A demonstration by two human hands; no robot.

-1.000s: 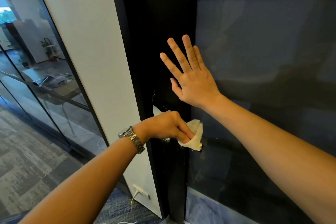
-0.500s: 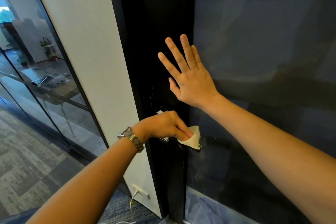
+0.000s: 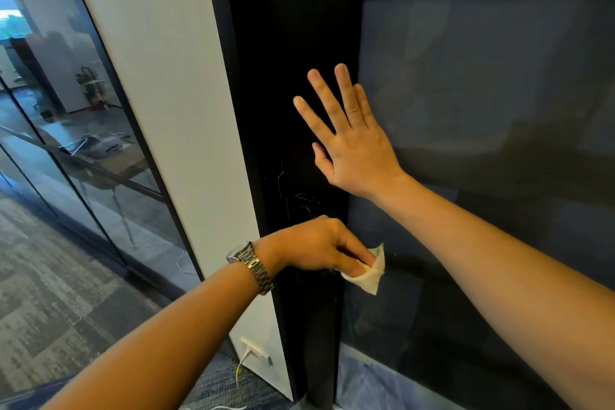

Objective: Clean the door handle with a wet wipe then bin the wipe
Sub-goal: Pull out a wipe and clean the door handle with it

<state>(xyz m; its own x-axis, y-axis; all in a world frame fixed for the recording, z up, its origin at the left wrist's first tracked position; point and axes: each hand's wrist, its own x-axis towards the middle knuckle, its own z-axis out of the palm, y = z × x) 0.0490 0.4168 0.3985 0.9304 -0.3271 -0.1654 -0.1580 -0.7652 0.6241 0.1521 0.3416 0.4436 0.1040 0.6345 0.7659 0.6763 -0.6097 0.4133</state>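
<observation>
My left hand (image 3: 319,246) pinches the crumpled pale wet wipe (image 3: 371,271) at the dark horizontal door handle (image 3: 409,268) — which runs rightward from it — while my right hand (image 3: 349,140), higher up, lies spread flat and empty.

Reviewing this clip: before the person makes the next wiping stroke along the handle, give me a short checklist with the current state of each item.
1. Wipe held in left hand: ok, pinched under the fingers.
2. Wipe in contact with the door handle: ok, pressed at its near end; the contact itself is hidden.
3. Door steadied: ok, right hand lies flat and open on the door frame.
4. Rest of handle free to wipe: ok, the dark bar runs on bare past the wipe.
5. Handle clean: cannot tell, too dark.
6. Bin within reach: cannot tell, none in view.
</observation>
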